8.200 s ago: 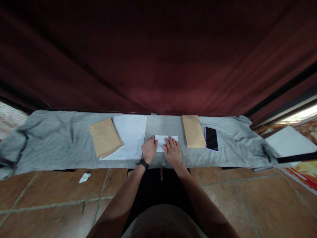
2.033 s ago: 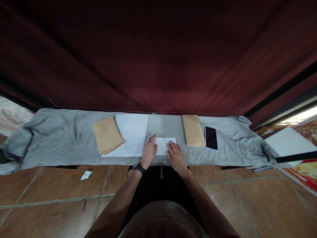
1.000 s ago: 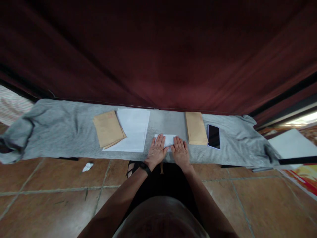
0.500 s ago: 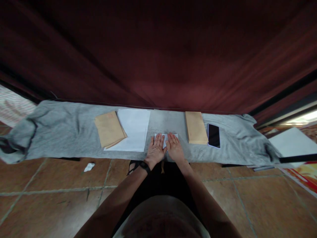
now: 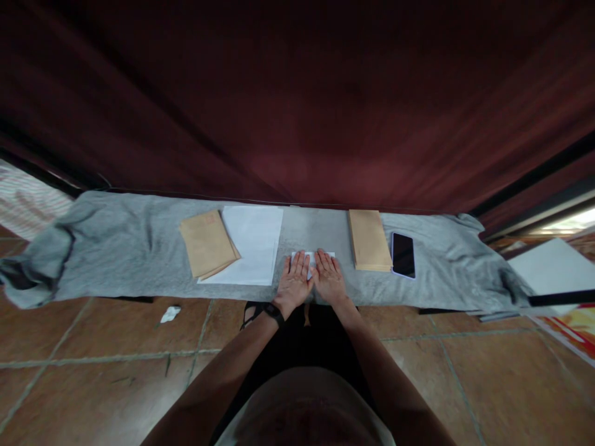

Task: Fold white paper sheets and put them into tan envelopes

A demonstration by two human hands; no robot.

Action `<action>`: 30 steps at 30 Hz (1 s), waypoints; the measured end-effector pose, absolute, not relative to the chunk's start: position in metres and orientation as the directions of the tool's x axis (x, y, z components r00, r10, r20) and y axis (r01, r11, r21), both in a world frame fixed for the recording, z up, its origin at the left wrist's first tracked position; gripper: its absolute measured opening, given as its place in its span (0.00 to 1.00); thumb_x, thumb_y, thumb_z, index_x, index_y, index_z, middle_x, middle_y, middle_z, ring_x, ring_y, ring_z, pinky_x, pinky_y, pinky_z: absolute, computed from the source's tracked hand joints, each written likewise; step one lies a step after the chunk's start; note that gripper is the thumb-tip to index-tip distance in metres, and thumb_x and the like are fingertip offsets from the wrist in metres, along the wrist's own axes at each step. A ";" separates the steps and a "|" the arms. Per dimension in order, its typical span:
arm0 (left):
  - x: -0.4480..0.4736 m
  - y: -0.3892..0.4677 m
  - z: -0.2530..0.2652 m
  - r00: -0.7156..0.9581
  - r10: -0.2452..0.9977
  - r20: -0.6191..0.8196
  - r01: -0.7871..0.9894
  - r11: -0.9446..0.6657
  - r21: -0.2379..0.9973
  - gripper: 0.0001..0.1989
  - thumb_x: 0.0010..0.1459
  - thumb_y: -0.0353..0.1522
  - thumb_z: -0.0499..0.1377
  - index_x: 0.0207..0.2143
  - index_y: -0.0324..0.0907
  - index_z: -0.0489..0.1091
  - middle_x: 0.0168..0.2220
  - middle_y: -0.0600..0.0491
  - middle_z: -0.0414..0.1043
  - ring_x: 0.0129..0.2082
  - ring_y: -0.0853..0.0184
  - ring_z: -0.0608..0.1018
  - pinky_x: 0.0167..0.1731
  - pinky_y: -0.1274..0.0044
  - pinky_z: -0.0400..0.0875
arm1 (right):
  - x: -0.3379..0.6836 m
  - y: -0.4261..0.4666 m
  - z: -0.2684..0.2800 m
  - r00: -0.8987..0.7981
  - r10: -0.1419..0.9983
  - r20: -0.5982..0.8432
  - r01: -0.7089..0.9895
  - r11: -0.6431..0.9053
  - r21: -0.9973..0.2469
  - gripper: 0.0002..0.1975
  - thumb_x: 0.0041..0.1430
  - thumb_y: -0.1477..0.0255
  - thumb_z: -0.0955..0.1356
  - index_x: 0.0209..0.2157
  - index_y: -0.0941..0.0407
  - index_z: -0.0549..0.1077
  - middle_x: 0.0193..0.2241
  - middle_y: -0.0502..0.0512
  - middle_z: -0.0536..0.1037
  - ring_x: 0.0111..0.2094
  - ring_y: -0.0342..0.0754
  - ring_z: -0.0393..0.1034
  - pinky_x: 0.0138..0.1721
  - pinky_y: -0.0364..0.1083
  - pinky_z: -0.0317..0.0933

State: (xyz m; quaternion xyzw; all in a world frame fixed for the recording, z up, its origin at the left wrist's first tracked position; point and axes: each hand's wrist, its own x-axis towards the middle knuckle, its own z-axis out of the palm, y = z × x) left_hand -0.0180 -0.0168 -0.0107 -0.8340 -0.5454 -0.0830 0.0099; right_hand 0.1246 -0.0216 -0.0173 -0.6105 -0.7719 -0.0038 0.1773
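Grey cloth [image 5: 134, 248] covers the narrow bench, with a dark red curtain [image 5: 297, 136] hanging beyond the fingertips. Both the left hand [image 5: 292, 286] and the right hand [image 5: 329, 284] lie palm down side by side, fingers straight and slightly spread, gripping nothing. Under them is the small white paper [image 5: 310, 261], mostly hidden; it shows between the two sets of fingers and as a strip around the tips. I cannot tell whether it is folded.

To flatten it well, the pressure should probably run evenly from the middle outward, one hand pinning while the other smooths, with the edges checked for alignment first. Soft cloth underneath may give, so firm, slow strokes look better than quick ones.

Left of the left fingers lie larger white sheets [image 5: 257, 238], partly under brown envelopes [image 5: 207, 244]; right of the right fingers, a brown stack [image 5: 370, 238], then a phone [image 5: 403, 255].
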 end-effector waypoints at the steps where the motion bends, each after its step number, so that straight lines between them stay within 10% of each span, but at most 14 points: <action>1: -0.018 -0.017 -0.010 0.393 0.908 0.145 0.911 -0.406 0.075 0.30 0.69 0.38 0.42 0.68 0.32 0.54 0.70 0.40 0.49 0.71 0.55 0.52 0.69 0.57 0.43 | 0.126 -0.022 -0.018 -0.193 0.937 0.290 0.945 0.257 -0.201 0.27 0.74 0.65 0.54 0.66 0.64 0.60 0.67 0.63 0.60 0.68 0.53 0.53 0.68 0.56 0.46; 30: -0.048 -0.023 -0.008 0.279 0.944 0.178 0.946 -0.302 0.116 0.31 0.69 0.36 0.42 0.70 0.33 0.48 0.70 0.41 0.51 0.71 0.58 0.54 0.68 0.61 0.50 | 0.159 -0.040 -0.018 -0.113 0.935 0.335 0.964 0.185 -0.191 0.27 0.73 0.66 0.56 0.68 0.64 0.57 0.66 0.66 0.61 0.66 0.58 0.56 0.65 0.59 0.50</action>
